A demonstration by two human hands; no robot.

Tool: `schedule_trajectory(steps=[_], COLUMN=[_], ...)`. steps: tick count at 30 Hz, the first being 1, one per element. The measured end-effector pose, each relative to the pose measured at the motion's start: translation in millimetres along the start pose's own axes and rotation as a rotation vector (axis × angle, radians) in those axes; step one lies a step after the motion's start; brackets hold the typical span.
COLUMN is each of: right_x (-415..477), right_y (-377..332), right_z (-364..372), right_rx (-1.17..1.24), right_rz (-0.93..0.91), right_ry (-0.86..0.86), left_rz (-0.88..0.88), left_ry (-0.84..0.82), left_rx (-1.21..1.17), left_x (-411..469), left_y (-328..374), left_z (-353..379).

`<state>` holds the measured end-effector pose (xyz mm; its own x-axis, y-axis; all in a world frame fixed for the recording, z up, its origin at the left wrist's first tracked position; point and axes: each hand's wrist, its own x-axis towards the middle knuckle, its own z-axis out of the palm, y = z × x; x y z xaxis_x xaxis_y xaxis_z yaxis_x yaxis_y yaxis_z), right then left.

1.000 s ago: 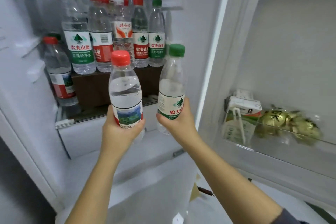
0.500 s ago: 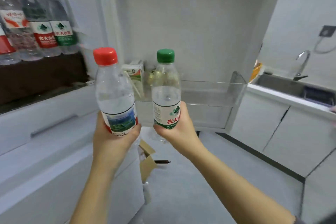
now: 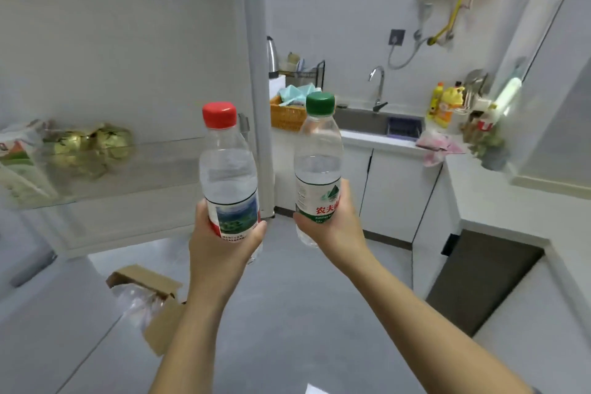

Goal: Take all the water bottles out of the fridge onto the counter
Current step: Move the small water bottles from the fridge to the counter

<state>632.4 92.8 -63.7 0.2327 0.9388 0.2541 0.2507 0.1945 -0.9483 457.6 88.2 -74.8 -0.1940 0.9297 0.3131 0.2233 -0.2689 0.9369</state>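
Holding upright: left hand (image 3: 220, 243) clamped on red-cap bottle (image 3: 228, 176), right hand (image 3: 332, 227) on green-cap bottle (image 3: 318, 166), table (image 3: 383, 139) beyond.

Clear glossy plastic in both grips, pale smooth kitchen surfaces beyond.

The red-capped bottle (image 3: 228, 176) in the left hand (image 3: 220, 243) and the green-capped bottle (image 3: 318, 166) in the right hand (image 3: 335, 227) are clear, shiny plastic with ribbed matt caps and slick printed labels. Below the left grip lies a matt brown cardboard box (image 3: 153, 304). Beyond the right grip stand a woven orange basket (image 3: 286, 115), a bright metal tap (image 3: 379, 83), a dull steel sink (image 3: 361, 121) and a smooth white counter (image 3: 377, 141) with crumpled pink cloth (image 3: 436, 145).
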Motion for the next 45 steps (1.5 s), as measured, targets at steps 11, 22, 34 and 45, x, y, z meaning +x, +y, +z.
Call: schedule_trajectory(steps=[11,22,34,45], right_x=[87.1,156.5,169.6,194.7], right_y=[71.6,109.4,167.7,225.6], right_z=[-128.3,-231.2,-339.2,-492.3], right_rx=[-0.128,-0.235,-0.253,-0.256], right_rz=[0.075,0.159,0.248,0.270], right_ry=[0.307,0.578,0.767,0.817], left_rz=[0.000,-0.029,-0.026,-0.011], left_ry=[-0.336,-0.604,-0.779,-0.826], left_rx=[-0.113,-0.208,-0.236,-0.240], left_x=[71.1,134.9,122.8,86.0], left_y=[-15.6,-15.3,-14.8,16.3], left_z=[190.1,337.2,454.0,619.3])
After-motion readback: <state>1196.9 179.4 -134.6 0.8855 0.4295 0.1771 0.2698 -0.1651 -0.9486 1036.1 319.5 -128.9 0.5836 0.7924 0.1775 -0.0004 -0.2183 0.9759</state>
